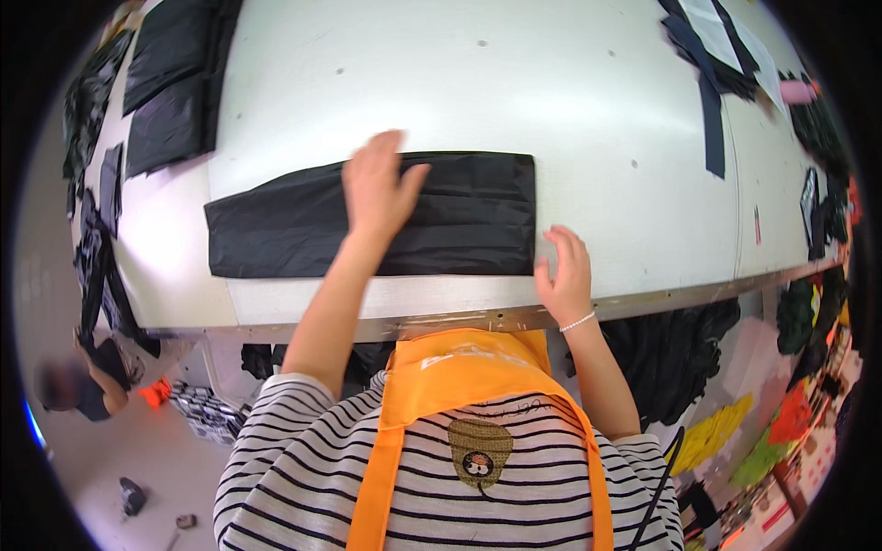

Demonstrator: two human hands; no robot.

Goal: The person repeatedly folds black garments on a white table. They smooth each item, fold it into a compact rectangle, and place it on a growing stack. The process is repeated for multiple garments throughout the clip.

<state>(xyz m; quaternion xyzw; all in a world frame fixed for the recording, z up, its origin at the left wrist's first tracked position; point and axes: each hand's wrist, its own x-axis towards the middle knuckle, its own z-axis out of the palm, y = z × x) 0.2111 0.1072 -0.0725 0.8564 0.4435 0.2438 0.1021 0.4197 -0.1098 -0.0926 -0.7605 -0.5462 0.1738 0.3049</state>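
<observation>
A long black piece of fabric (459, 216) lies flat along the front of the white table, narrower at its left end and squared off at its right. Over its middle and upper edge is my left hand (378, 184), fingers stretched out and thumb apart; the fingertips are a little blurred. Whether that palm presses on the cloth or hovers just over it, I cannot tell. My right hand (567, 275), with a pale bead bracelet at the wrist, is beside the fabric's lower right corner. Its fingers are loosely bent and apart, with nothing visible in them.
Folded black fabric stacks (170, 92) lie at the far left. Dark and white cut pieces (712, 55) are at the far right, near a small red tool (757, 225). The table's front edge (496, 320) runs before me. A person (92, 376) is at the lower left.
</observation>
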